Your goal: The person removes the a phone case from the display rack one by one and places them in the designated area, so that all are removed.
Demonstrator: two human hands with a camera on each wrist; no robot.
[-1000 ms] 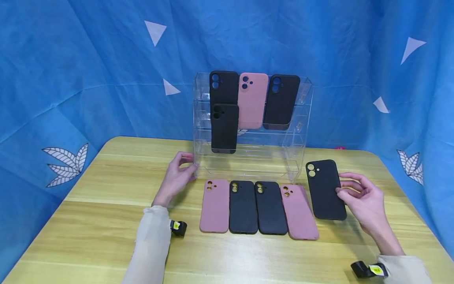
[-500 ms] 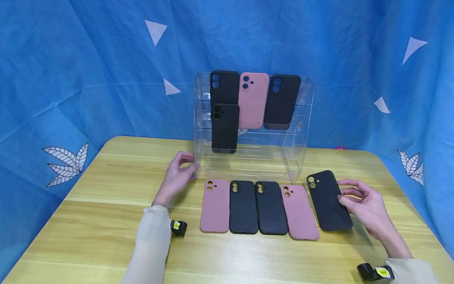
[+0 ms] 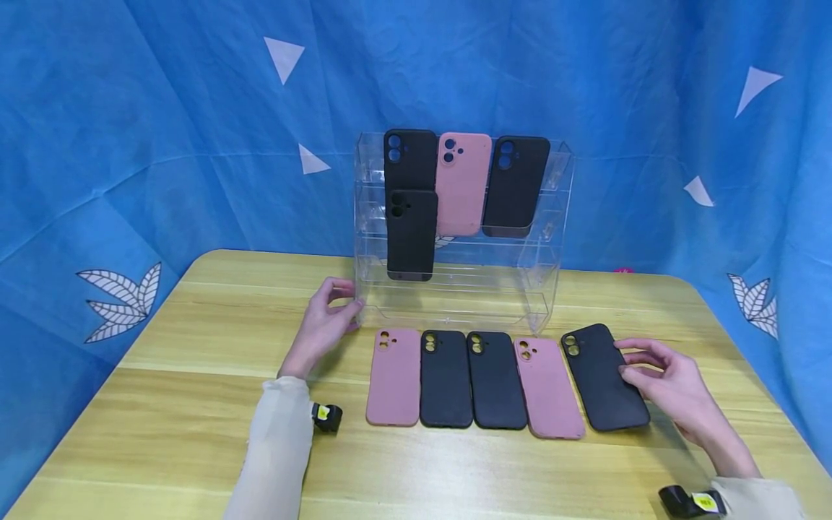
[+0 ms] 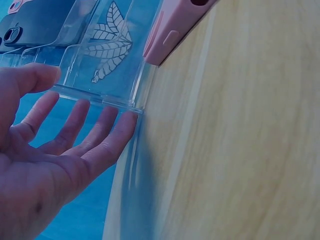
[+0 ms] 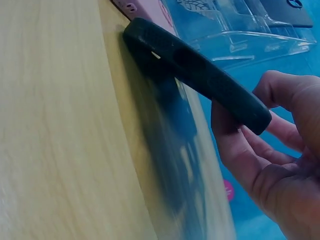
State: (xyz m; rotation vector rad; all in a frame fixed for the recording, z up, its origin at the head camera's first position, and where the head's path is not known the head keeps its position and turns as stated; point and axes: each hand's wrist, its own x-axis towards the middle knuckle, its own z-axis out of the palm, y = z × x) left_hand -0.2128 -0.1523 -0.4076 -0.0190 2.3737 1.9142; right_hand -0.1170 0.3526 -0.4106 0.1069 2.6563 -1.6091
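My right hand point(image 3: 676, 386) pinches a black phone case point(image 3: 604, 379) by its right long edge, thumb on the upper face and fingers beneath. In the right wrist view the black case point(image 5: 195, 70) is tilted, its gripped edge raised above the wood and its other edge low by a pink case. My left hand point(image 3: 325, 321) touches the left side of a clear acrylic display rack point(image 3: 455, 307) with extended fingertips, the thumb near the rack's front edge. Beside the held case lie a pink phone case point(image 3: 549, 390), two black cases point(image 3: 497, 383) and another pink case point(image 3: 393, 379), flat in a row.
In the rack's top tier stand a black case point(image 3: 411, 159), a pink case point(image 3: 464, 184) and another black case point(image 3: 516, 186). A further black case point(image 3: 412, 235) sits one tier lower at left. Behind the wooden table point(image 3: 162, 433) hangs a blue curtain point(image 3: 195, 144).
My right hand has lowered the black case towards the table and drawn it nearer, beside the right-hand pink case. The left hand and the rack have stayed put.
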